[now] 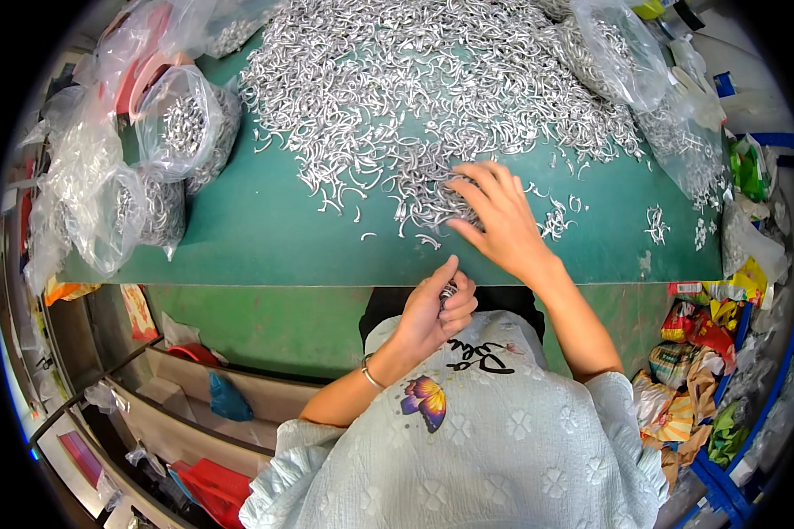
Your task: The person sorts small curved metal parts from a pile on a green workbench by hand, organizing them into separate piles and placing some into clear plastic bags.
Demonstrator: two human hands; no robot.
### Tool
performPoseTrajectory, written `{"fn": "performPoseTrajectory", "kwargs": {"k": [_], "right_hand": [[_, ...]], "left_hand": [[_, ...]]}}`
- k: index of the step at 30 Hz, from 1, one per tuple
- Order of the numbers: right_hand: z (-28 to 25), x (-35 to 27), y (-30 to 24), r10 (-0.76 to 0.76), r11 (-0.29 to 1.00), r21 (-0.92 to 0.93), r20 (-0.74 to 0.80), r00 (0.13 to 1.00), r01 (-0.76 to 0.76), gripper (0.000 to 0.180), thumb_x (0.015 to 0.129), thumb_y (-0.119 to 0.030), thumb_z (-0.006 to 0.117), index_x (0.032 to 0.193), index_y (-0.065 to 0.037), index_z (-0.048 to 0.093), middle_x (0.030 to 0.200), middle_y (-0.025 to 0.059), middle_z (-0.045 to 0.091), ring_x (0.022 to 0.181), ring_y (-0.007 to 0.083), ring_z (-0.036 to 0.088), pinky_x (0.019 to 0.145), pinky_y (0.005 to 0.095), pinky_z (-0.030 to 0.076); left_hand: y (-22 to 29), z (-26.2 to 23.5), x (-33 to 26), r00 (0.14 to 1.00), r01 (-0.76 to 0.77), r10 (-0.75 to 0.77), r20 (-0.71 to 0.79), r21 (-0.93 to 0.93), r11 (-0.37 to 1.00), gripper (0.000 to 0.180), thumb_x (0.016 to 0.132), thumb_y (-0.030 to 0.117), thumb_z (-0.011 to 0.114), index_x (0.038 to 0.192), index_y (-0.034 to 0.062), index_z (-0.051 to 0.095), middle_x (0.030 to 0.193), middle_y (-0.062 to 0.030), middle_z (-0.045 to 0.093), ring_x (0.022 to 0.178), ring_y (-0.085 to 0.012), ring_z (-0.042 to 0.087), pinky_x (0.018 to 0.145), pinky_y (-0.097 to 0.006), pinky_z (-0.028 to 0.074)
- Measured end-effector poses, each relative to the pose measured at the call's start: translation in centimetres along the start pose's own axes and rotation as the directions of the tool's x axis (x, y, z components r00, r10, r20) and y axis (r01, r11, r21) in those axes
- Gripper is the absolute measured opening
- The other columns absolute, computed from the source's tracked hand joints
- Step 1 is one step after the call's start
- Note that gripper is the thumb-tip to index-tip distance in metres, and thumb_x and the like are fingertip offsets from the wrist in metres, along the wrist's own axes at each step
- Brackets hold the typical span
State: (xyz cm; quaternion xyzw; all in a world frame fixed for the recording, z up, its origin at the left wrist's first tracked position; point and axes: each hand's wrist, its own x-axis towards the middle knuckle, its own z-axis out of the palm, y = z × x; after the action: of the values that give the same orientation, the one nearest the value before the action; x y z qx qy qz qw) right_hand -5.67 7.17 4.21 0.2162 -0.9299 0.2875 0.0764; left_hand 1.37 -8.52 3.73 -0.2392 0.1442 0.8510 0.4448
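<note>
Across upper centre, a metal heap point(415, 75) lies unbagged; upper left, bags point(219, 137) hold pieces point(183, 125); at centre, left hand point(432, 313) clasps several, right hand point(505, 220) spreads loosely over more.

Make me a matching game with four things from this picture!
1. left hand
2. right hand
3. butterfly
4. tabletop

A. green
B. at the near edge of the silver pile
C. on the pale shirt
D. curled around small silver pieces

Right pairs: 1-D, 2-B, 3-C, 4-A
</note>
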Motion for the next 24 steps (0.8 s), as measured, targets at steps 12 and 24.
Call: {"fn": "performPoseTrajectory", "kwargs": {"k": [12, 24], "right_hand": [[-5.5, -2.8, 5.6, 0.706, 0.399, 0.780, 0.074, 0.704, -0.483, 0.020, 0.090, -0.006, 0.051, 0.107, 0.004, 0.055, 0.086, 0.0045, 0.060, 0.071, 0.0060, 0.054, 0.056, 0.0213, 0.046], [-4.2, -2.8, 0.4, 0.174, 0.978, -0.101, -0.059, 0.983, -0.180, 0.019, 0.071, -0.007, 0.067, 0.088, -0.007, 0.059, 0.094, 0.0047, 0.054, 0.091, 0.0236, 0.049, 0.079, 0.0353, 0.034]], "left_hand": [[0.3, -0.2, -0.2, 1.000, 0.024, -0.025, 0.002, 0.039, 0.999, 0.033, 0.096, 0.033, 0.040, 0.072, 0.0109, 0.049, 0.055, 0.0048, 0.027, 0.046, -0.0052, 0.022, 0.039, -0.020, 0.019], [0.4, 0.0, -0.1, 0.999, 0.001, -0.004, 0.047, 0.050, 0.999, 0.028, 0.096, 0.026, 0.040, 0.098, 0.0029, 0.055, 0.059, 0.0014, 0.033, 0.046, -0.0061, 0.027, 0.037, -0.020, 0.021]]}}
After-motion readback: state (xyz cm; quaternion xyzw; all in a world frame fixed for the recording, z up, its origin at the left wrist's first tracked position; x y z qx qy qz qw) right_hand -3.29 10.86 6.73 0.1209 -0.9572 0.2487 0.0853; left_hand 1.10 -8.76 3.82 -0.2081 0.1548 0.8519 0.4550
